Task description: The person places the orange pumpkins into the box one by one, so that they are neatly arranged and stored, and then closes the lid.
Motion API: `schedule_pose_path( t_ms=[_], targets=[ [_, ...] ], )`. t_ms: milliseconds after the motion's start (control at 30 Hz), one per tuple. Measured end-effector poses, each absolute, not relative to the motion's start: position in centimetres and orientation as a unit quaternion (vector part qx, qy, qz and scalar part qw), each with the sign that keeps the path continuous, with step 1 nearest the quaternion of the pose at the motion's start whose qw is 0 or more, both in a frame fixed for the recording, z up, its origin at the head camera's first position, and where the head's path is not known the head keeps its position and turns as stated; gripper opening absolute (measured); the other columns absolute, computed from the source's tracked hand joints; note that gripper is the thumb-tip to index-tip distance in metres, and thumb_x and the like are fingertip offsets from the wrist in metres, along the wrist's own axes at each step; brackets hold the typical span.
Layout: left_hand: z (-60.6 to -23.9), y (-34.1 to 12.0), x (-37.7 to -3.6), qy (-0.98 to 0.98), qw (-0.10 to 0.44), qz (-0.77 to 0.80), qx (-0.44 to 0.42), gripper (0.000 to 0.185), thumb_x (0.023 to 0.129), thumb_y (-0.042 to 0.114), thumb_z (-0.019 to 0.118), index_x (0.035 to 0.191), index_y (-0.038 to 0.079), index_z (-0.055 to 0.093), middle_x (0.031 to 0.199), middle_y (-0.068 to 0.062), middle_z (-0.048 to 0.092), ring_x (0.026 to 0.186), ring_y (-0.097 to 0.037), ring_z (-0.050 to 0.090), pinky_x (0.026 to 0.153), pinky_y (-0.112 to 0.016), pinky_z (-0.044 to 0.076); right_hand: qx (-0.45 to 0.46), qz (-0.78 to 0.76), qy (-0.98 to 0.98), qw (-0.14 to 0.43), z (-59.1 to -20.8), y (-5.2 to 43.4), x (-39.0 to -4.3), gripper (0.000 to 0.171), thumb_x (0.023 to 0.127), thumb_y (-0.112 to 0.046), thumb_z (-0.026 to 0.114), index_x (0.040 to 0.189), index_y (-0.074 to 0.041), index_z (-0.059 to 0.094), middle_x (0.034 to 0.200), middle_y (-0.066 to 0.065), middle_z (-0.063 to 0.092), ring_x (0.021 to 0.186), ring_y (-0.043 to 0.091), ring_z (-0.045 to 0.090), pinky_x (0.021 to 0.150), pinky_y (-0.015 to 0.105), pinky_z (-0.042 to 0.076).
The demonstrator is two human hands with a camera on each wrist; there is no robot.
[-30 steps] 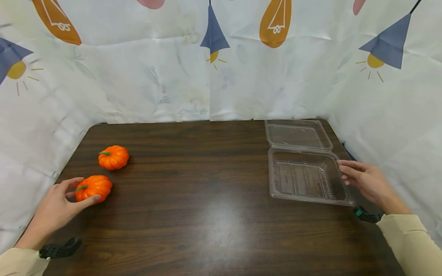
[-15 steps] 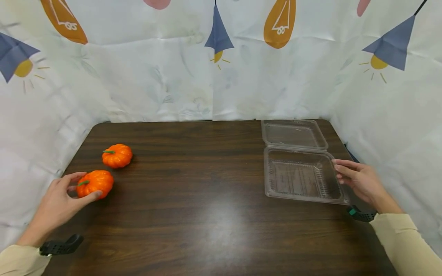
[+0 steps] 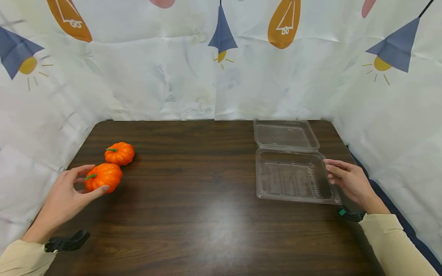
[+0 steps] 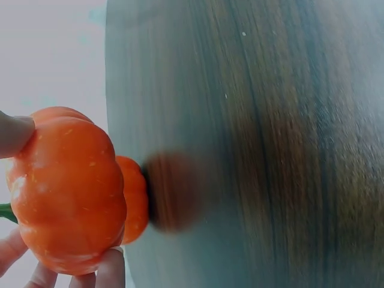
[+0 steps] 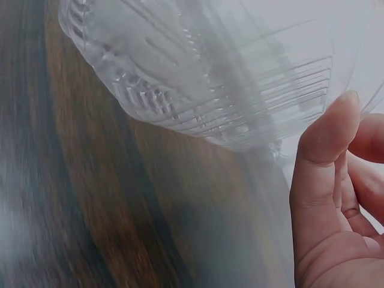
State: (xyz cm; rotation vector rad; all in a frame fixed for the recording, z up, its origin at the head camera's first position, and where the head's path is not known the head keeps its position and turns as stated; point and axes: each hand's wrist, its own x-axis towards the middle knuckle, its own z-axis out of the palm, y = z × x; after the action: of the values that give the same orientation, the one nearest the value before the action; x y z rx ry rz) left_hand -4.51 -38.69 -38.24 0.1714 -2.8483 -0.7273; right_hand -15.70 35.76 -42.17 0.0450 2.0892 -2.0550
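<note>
Left hand (image 3: 67,191) grips a pumpkin (image 3: 103,177); right hand (image 3: 347,180), fingers relaxed, touches the clamshell (image 3: 293,174).

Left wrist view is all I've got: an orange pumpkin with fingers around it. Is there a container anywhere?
Observer: Yes. An open clear clamshell container sits on the right side of the table, lid laid flat behind the tray.
Operator: Anything in it?
Observer: Nothing shows in the tray in the head view.
Operator: Where's the other hand?
Observer: The right hand is at the container's right edge, fingers straight against the rim; the right wrist view shows the fingertips beside the ribbed wall.
Operator: The orange bit behind my pumpkin?
Observer: A second pumpkin, just beyond the nearer pumpkin that the left hand grips; whether the two touch I cannot tell.
</note>
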Motion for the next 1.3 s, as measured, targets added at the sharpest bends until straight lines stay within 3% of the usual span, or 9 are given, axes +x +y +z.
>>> schedule_pose_path(
  t_ms=[133,433,967,1300],
  targets=[
    [-38.0,-38.0,-4.5,-0.959,0.105,-0.256,0.056,0.073,0.077,0.035,0.082,0.137,0.006,0.051,0.128,-0.023,0.049,0.084,0.03,0.026,0.062,-0.014,0.032,0.018,-0.702,0.705,0.102,-42.2,34.9,-15.7,0.032,0.095,-0.016,0.063,0.127,-0.012,0.064,0.103,-0.012,0.07,0.074,0.004,0.064,0.059,0.02,0.056],
    [-37.5,-36.6,-4.5,-0.946,0.101,-0.302,0.06,0.074,0.078,0.034,0.081,0.138,0.008,0.047,0.133,-0.019,0.039,0.09,0.024,0.033,0.061,0.006,0.039,-0.009,-0.729,0.675,0.111,-42.0,32.3,-15.8,0.032,0.095,-0.011,0.061,0.126,-0.006,0.063,0.094,-0.006,0.068,0.07,0.006,0.063,0.055,0.021,0.055],
    [-37.0,-35.6,-5.4,-0.943,0.107,-0.316,0.023,0.075,0.079,0.031,0.082,0.14,0.007,0.046,0.132,-0.021,0.042,0.095,0.023,0.031,0.066,0.007,0.038,-0.008,-0.732,0.668,0.138,-42.2,27.4,-15.6,0.037,0.096,-0.014,0.062,0.131,-0.003,0.058,0.09,-0.005,0.066,0.069,0.006,0.061,0.055,0.021,0.055],
    [-36.2,-33.4,-6.3,-0.934,0.101,-0.342,0.0,0.072,0.078,0.03,0.082,0.138,0.013,0.048,0.131,-0.011,0.043,0.099,0.012,0.038,0.071,0.009,0.039,-0.004,-0.723,0.675,0.146,-42.5,25.0,-15.6,0.039,0.095,-0.017,0.063,0.13,-0.002,0.057,0.088,-0.005,0.065,0.068,0.007,0.059,0.054,0.021,0.055]
  ],
)
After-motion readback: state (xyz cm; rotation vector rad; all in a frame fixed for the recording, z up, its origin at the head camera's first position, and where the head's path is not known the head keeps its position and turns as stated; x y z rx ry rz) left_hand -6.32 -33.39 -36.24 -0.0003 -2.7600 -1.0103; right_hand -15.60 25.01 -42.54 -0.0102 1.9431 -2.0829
